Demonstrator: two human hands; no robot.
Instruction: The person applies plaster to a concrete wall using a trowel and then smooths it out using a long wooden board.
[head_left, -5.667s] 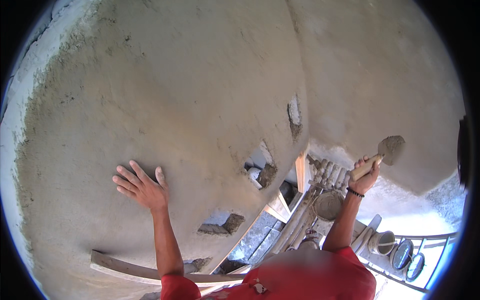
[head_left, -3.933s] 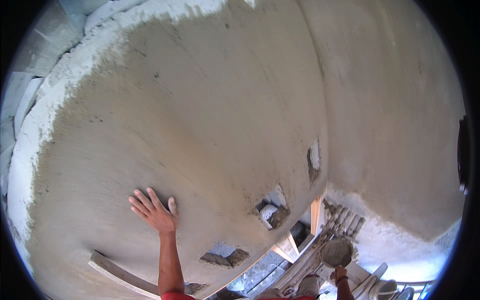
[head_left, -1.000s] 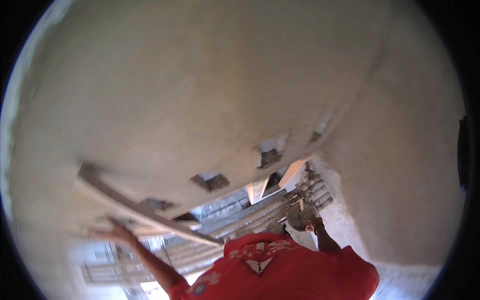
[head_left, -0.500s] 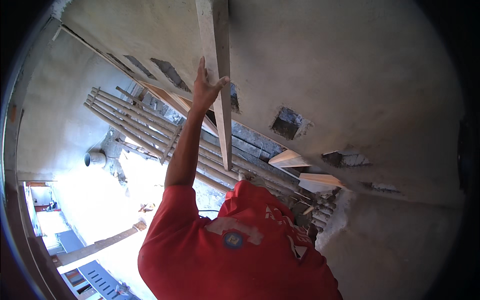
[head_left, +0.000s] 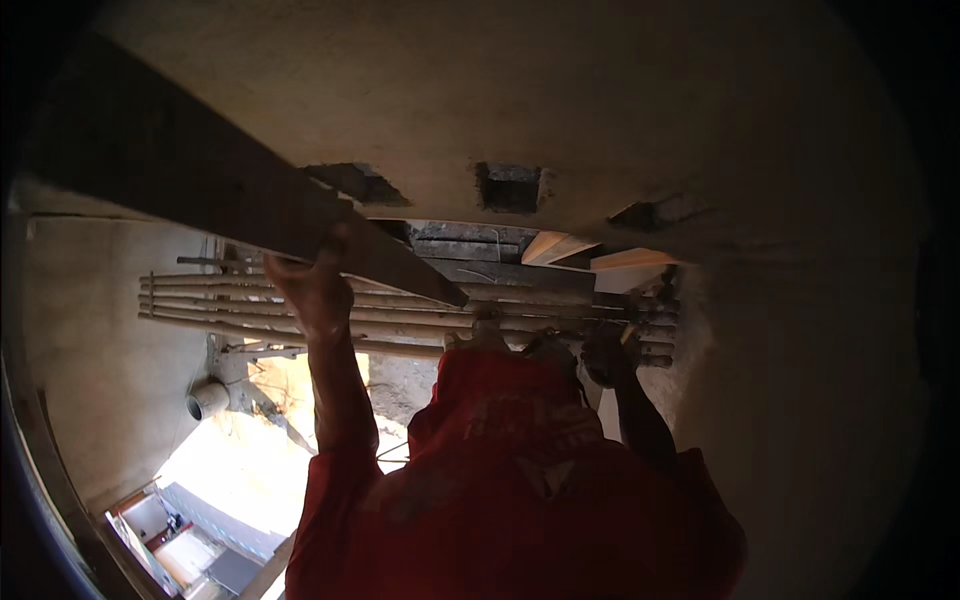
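Observation:
A long wooden board (head_left: 190, 165) slants from the upper left down to the pole platform. My left hand (head_left: 315, 285) grips it partway along, fingers wrapped over its edge. The board's narrow lower end is just above or on the poles (head_left: 400, 315), close to my feet; I cannot tell whether it touches. My right hand (head_left: 605, 355) is low at my right side, dark and curled. A short yellowish stick (head_left: 627, 333) shows beside its fingers. Shadow hides what else that hand may hold.
Under me the platform of several round poles runs along a plastered wall (head_left: 600, 90). Rough holes, one a square recess (head_left: 510, 187), break this wall. Pale wooden pieces (head_left: 557, 247) jut out near it. A pipe end (head_left: 208, 400) sticks out at left, above bright ground far below.
The board has swung from nearly upright to a slant toward the left, my left hand moving with it. My right forearm has come into sight. The view has turned and darkened.

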